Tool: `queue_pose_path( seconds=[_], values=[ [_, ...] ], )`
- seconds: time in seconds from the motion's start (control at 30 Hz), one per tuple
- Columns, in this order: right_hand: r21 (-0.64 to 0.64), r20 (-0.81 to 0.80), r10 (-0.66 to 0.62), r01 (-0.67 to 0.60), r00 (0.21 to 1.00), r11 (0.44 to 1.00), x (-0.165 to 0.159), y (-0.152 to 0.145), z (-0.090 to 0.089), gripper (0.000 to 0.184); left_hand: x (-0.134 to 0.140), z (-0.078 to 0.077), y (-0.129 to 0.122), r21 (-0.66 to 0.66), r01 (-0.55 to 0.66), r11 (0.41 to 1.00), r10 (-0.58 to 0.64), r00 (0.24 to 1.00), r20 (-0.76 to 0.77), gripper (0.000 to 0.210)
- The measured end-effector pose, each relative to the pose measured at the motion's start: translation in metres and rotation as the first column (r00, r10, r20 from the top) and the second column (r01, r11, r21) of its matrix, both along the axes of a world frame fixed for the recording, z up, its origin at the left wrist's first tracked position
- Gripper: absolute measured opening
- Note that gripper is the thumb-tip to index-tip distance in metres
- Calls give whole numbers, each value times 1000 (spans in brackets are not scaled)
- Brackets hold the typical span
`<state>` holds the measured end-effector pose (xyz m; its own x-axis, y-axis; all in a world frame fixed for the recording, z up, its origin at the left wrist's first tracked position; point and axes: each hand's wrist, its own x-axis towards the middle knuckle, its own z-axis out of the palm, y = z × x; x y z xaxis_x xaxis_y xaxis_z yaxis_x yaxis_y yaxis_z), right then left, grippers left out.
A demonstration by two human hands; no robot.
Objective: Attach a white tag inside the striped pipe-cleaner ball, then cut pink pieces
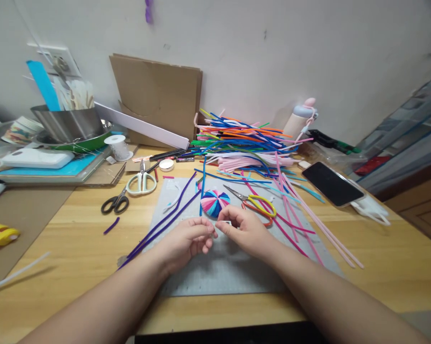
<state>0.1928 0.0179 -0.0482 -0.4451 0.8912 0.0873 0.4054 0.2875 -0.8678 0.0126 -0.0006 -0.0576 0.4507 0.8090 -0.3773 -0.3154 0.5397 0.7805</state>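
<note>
My left hand (197, 236) and my right hand (242, 229) meet above the grey mat (215, 282), fingertips pinched close together. Something small and pale shows between them, too small to name. Just beyond the fingers lies a round disc of pipe cleaners (215, 203) in pink, blue, purple and white wedges. Scissors with yellow and orange handles (261, 205) rest to the right of it, blades partly spread. Left of my hands, long purple pipe cleaners (158, 231) stretch across the mat, and a blue pipe cleaner (203, 186) stands near the disc.
A large heap of coloured pipe cleaners (244, 143) sits at the back. Black scissors (115, 203), white-handled scissors (141, 181) and a yellow glue gun (0, 235) lie to the left. At right are a phone (333, 184) and pink pipe cleaners (322, 224). Cardboard (158, 98) leans on the wall.
</note>
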Motion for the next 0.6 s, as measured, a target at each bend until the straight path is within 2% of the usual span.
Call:
queue_pose_path(
  seconds=[0.17,0.3,0.6],
  values=[
    [-92,-168,58,-74,984,993,-3,-2,0,8,-1,3,1,-44,-30,999,33,998,61,6],
    [-62,-143,74,-83,987,995,-2,-2,3,10,0,5,2,-51,-47,998,51,996,73,6],
    [-63,-214,52,-66,975,996,1,3,1,15,-1,5,2,-62,-29,998,34,996,85,13]
  ],
)
